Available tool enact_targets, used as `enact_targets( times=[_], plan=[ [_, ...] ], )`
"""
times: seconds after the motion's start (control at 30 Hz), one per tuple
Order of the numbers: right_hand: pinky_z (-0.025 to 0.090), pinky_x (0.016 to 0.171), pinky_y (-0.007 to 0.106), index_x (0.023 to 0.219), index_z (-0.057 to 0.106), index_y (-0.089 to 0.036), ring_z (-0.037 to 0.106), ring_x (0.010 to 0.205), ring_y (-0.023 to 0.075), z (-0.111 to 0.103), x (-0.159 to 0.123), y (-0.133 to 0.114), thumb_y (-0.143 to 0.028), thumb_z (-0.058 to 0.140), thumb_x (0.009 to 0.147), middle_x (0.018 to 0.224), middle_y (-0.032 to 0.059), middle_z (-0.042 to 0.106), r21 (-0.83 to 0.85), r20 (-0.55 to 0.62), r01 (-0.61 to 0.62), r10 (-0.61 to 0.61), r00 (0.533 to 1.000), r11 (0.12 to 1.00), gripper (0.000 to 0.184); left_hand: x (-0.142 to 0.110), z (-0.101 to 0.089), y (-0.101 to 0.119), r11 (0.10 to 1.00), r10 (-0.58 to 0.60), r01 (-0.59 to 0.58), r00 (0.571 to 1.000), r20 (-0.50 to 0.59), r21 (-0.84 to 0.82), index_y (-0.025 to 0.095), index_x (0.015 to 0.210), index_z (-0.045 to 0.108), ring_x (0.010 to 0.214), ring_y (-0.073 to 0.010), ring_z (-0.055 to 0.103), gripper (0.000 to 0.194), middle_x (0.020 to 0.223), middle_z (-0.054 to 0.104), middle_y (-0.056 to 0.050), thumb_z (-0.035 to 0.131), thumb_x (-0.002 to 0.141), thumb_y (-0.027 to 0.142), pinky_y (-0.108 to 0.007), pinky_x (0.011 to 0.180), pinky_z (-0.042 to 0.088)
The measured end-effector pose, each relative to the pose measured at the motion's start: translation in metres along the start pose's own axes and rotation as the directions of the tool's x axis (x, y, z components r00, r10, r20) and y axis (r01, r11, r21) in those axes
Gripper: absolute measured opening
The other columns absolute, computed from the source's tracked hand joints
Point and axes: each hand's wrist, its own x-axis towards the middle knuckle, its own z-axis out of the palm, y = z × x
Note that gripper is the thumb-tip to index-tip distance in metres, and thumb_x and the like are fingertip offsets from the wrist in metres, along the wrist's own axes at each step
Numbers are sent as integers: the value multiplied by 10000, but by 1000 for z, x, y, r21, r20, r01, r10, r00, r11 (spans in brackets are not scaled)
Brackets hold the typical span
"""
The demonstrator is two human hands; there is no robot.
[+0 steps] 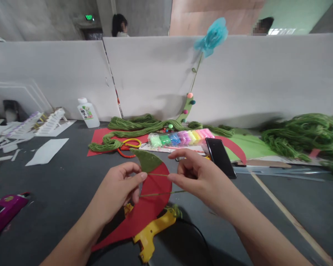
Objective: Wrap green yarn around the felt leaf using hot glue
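Note:
My left hand (124,184) is closed on the edge of a red curved cutout (158,192), its thumb pressing near the wrapped part. The pointed upper end of the cutout is covered with green yarn (148,161). From my left thumb a thin strand of yarn (157,174) runs across the red surface to my right hand (195,171). That hand's thumb presses on the strand, with its index finger held apart above and the other fingers curled. A second strand (162,194) passes lower down and disappears behind my right hand. Below the cutout lies a yellow glue gun (155,231).
Behind my hands are yarn skeins (144,125), colored clay packets (180,137), scissors (127,146) and a black phone (220,157). A white bottle (88,113) and a blue flower (212,37) stand by the partition. A purple tool (11,210) lies left; more yarn (305,135) is right.

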Motion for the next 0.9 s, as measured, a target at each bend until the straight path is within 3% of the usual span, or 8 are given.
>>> enact_targets(
  times=[0.1, 0.2, 0.37, 0.5, 0.6, 0.7, 0.8, 0.9],
  plan=[
    [304, 460, 222, 895, 561, -196, 400, 499, 104, -14, 4, 4, -332, 569, 779, 552, -68, 408, -33, -39, -14, 12, 999, 999, 179, 10, -5, -5, 998, 10, -11, 1000, -29, -59, 189, 754, 517, 276, -59, 325, 183, 354, 533, 53, 586, 749, 358, -149, 309, 201],
    [311, 468, 232, 805, 598, -189, 421, 520, 113, -30, 9, 10, -389, 552, 790, 578, -35, 473, -127, -128, -22, 6, 992, 992, 205, 19, -10, -9, 997, 16, -19, 999, -36, -73, 179, 738, 512, 268, -50, 338, 197, 362, 550, 42, 601, 733, 355, -143, 313, 211],
    [322, 509, 255, 793, 600, -186, 472, 549, 141, -40, 16, 23, -403, 511, 805, 619, -3, 546, -372, -298, -77, -41, 954, 925, 236, 23, -14, -8, 995, 30, -32, 999, -13, -96, 173, 723, 498, 269, -47, 366, 183, 374, 555, 41, 584, 738, 334, -140, 316, 205],
    [325, 533, 276, 705, 616, -189, 488, 537, 161, -26, 17, 30, -335, 552, 767, 574, 2, 562, -433, -195, -53, -36, 980, 900, 171, 20, -13, -9, 993, 65, -62, 997, 30, -95, 181, 693, 482, 288, -71, 434, 191, 374, 551, 42, 587, 742, 333, -145, 314, 224],
    [383, 652, 340, 681, 624, -176, 555, 684, 221, -15, 15, 26, -289, 572, 753, 648, 48, 613, -415, -130, -4, -55, 990, 910, 144, 17, -11, -10, 990, 108, -102, 993, 53, -99, 184, 692, 487, 308, -81, 465, 196, 384, 549, 48, 591, 747, 340, -149, 320, 245],
    [393, 835, 393, 861, 628, -164, 561, 942, 250, -7, 10, 16, -298, 548, 797, 932, 94, 652, -310, -77, 65, -94, 993, 949, 169, 12, -9, -7, 984, 145, -138, 987, 63, -114, 184, 687, 481, 308, -80, 462, 209, 394, 558, 44, 590, 754, 349, -156, 325, 255],
    [431, 880, 327, 1164, 507, -189, 540, 1073, 192, 5, 7, 7, -285, 571, 806, 1161, 71, 598, -136, 16, 110, -109, 994, 985, 376, 9, -6, -2, 978, 173, -164, 983, 64, -130, 179, 710, 488, 305, -80, 451, 200, 399, 551, 49, 593, 762, 340, -167, 331, 276],
    [504, 765, 275, 1210, 471, -185, 611, 955, 169, 17, 7, 9, -220, 632, 772, 1050, 38, 648, 1, 117, 71, -71, 991, 997, 467, 10, -5, 1, 975, 185, -177, 982, 49, -135, 155, 770, 528, 347, -82, 478, 180, 468, 571, 40, 589, 789, 324, -183, 368, 336]
  ],
)
